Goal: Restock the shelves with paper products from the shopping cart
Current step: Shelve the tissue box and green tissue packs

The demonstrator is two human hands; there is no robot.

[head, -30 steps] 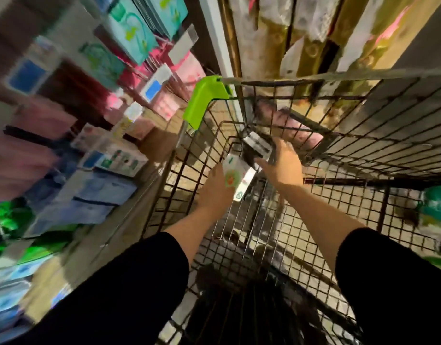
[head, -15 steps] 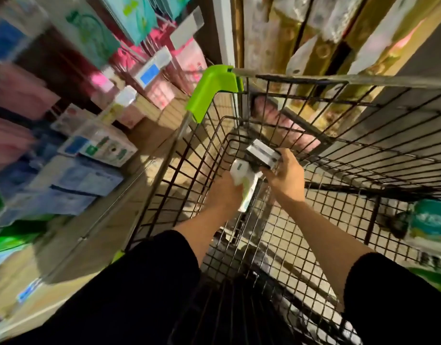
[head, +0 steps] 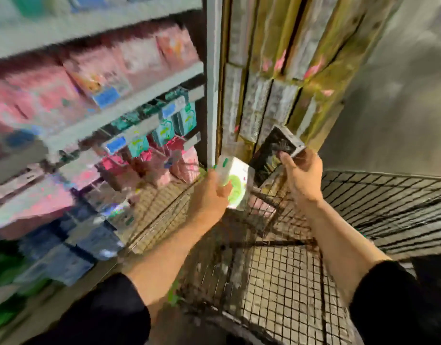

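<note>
Two packs held up over the cart

The left hand (head: 210, 192) grips a white and green pack (head: 235, 181). The right hand (head: 302, 174) pinches a dark pack (head: 274, 150), maybe tissues, above the wire cart (head: 388, 207).

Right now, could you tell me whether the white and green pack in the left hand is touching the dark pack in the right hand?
Cannot tell. In the head view the white and green pack overlaps the dark pack's lower edge, but blur hides any contact or gap.
</note>
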